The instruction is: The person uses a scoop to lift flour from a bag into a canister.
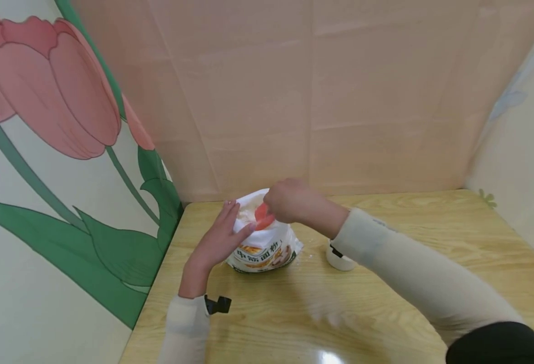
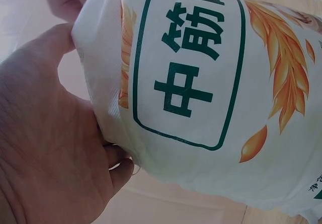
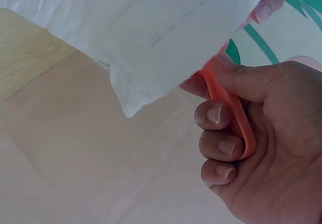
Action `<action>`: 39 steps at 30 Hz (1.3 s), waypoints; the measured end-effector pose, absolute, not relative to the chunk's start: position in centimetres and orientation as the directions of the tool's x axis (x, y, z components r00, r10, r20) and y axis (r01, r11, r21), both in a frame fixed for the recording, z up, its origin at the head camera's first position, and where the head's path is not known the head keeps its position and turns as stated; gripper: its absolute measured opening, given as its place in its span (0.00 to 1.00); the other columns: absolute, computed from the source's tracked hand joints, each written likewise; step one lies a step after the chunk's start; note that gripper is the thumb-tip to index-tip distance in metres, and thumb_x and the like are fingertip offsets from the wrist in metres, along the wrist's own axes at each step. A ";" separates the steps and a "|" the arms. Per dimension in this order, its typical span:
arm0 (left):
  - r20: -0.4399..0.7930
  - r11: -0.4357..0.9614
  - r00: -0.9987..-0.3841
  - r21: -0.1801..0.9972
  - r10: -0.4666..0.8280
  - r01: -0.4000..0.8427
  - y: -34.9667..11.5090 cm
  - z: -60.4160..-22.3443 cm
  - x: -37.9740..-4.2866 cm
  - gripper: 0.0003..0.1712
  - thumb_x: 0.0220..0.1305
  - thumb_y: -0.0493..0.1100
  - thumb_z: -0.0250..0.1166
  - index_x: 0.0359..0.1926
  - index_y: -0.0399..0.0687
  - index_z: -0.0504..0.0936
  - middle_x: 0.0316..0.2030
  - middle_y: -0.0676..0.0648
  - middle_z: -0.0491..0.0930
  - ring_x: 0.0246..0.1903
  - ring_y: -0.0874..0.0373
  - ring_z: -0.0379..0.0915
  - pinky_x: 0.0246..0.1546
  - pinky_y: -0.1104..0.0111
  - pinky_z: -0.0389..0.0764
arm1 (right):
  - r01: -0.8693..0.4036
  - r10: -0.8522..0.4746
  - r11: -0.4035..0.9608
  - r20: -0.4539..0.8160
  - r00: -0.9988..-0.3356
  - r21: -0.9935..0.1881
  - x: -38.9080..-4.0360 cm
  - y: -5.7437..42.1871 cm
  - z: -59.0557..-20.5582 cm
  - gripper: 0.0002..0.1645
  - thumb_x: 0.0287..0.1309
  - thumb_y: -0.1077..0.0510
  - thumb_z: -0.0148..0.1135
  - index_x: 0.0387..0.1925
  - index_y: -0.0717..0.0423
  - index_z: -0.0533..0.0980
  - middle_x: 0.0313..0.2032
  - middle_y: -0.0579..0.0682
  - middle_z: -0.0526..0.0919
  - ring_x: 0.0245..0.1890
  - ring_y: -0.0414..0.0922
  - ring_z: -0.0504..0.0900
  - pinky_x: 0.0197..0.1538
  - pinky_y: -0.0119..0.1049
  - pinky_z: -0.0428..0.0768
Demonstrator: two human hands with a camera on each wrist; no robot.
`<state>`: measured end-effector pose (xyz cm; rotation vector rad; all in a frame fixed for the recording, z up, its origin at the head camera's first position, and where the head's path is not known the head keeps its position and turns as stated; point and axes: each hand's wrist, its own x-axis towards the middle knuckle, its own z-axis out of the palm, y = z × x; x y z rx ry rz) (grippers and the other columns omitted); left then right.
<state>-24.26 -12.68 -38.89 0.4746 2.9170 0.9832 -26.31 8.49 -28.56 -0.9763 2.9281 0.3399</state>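
Observation:
A white bag of flour (image 1: 259,255) with green lettering and wheat pictures stands on the table, its top open and white flour visible inside. My left hand (image 1: 219,235) holds the bag's open rim, thumb at the front and fingers along the left side; the left wrist view shows the hand (image 2: 55,118) around the folded edge. My right hand (image 3: 271,118) grips the handle of an orange-red scoop (image 3: 229,110), fingers curled round it. In the head view the scoop (image 1: 263,217) dips into the bag's mouth, its lower end hidden by the bag.
A small white round container (image 1: 339,262) stands right of the bag, partly covered by my right sleeve. White powder traces (image 1: 328,308) lie on the wooden table (image 1: 267,328). A pinkish-brown sheet (image 1: 312,101) covers the back, and a tulip-painted wall (image 1: 53,91) borders the left.

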 end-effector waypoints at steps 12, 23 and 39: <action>0.075 0.757 -0.952 0.589 0.297 0.282 -12.7 -39.0 -24.1 0.57 0.65 0.81 0.47 0.82 0.52 0.47 0.81 0.55 0.36 0.79 0.61 0.24 0.75 0.45 0.47 | -0.558 -0.555 0.809 -0.069 -0.829 0.187 -27.0 7.2 -30.2 0.05 0.66 0.56 0.60 0.35 0.50 0.80 0.35 0.48 0.85 0.31 0.46 0.80 0.37 0.43 0.81; 0.070 0.749 -0.951 0.600 0.301 0.282 -12.5 -39.0 -24.2 0.56 0.65 0.81 0.47 0.82 0.56 0.45 0.81 0.56 0.35 0.79 0.60 0.24 0.75 0.42 0.48 | -0.556 -0.561 0.816 -0.014 -0.828 0.157 -27.7 6.2 -32.1 0.09 0.60 0.53 0.69 0.41 0.49 0.82 0.43 0.47 0.86 0.40 0.48 0.83 0.44 0.43 0.82; 0.069 0.756 -0.952 0.592 0.298 0.279 -12.7 -39.0 -24.3 0.58 0.64 0.82 0.47 0.82 0.55 0.44 0.81 0.54 0.35 0.80 0.57 0.25 0.74 0.42 0.49 | -0.588 -0.590 0.802 -0.013 -0.807 0.105 -28.3 5.7 -32.7 0.09 0.63 0.57 0.65 0.45 0.47 0.83 0.44 0.47 0.86 0.41 0.46 0.83 0.42 0.42 0.83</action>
